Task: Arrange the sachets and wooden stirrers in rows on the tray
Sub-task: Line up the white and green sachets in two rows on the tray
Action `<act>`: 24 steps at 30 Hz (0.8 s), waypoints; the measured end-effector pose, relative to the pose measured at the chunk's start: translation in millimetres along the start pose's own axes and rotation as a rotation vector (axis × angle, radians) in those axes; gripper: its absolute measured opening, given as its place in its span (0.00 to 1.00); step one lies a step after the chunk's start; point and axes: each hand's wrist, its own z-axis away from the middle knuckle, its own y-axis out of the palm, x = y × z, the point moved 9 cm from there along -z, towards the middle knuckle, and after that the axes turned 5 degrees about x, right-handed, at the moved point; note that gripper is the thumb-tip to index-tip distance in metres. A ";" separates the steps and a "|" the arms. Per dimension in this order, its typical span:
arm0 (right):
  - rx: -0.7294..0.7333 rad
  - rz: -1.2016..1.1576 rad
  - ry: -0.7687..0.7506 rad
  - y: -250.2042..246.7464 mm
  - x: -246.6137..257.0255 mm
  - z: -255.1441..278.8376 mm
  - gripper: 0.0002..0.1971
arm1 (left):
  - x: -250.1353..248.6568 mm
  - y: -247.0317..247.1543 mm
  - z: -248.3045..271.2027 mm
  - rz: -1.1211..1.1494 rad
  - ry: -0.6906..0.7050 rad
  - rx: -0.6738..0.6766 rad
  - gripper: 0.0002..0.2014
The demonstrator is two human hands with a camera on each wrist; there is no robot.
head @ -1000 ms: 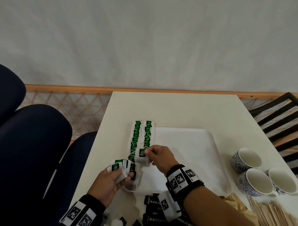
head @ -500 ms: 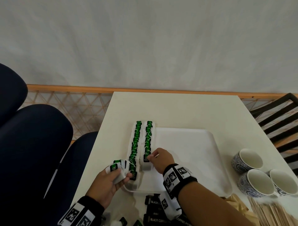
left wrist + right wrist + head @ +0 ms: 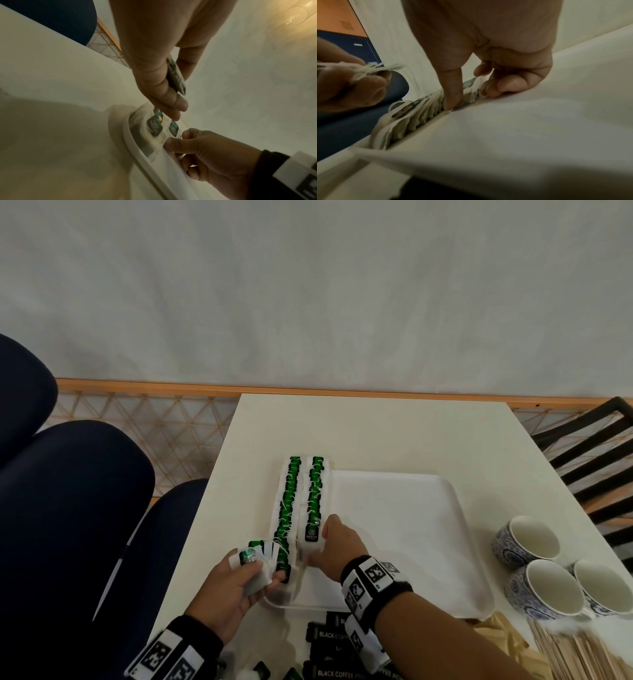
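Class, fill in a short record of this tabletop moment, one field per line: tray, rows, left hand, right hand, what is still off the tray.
tray: white tray on a pale table, right part bare
rows: two rows of green tea bags along the tray's left side
left hand: left hand holds a small bunch of tea bags
right hand: right hand touches the near end of the right row, thumb on the last bag
off tray: black coffee sachets, wooden stirrers, three cups
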 end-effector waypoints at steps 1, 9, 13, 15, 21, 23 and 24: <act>-0.001 0.010 -0.001 -0.1 0.7 -0.2 0.25 | 0.2 0.2 0.4 0.000 -0.006 0.002 0.10; -0.145 -0.065 -0.112 -19.1 18.1 8.8 0.16 | -3.7 6.1 2.2 0.004 0.001 0.013 0.09; 0.115 -0.289 -0.310 -10.8 46.3 23.9 0.19 | -6.7 17.4 2.9 0.001 0.015 0.062 0.11; 0.194 -0.319 -0.361 -3.3 51.6 27.9 0.14 | -6.8 22.4 3.1 -0.006 0.017 0.082 0.11; 0.130 -0.488 -0.357 -5.0 44.5 24.1 0.06 | -5.5 15.6 0.7 -0.014 0.019 0.032 0.11; 0.076 -0.515 -0.336 -13.1 38.5 21.7 0.07 | -6.7 10.8 1.2 0.007 0.027 0.006 0.11; 0.040 -0.515 -0.317 -17.8 34.0 20.1 0.08 | -7.1 7.3 1.7 0.021 0.030 -0.013 0.11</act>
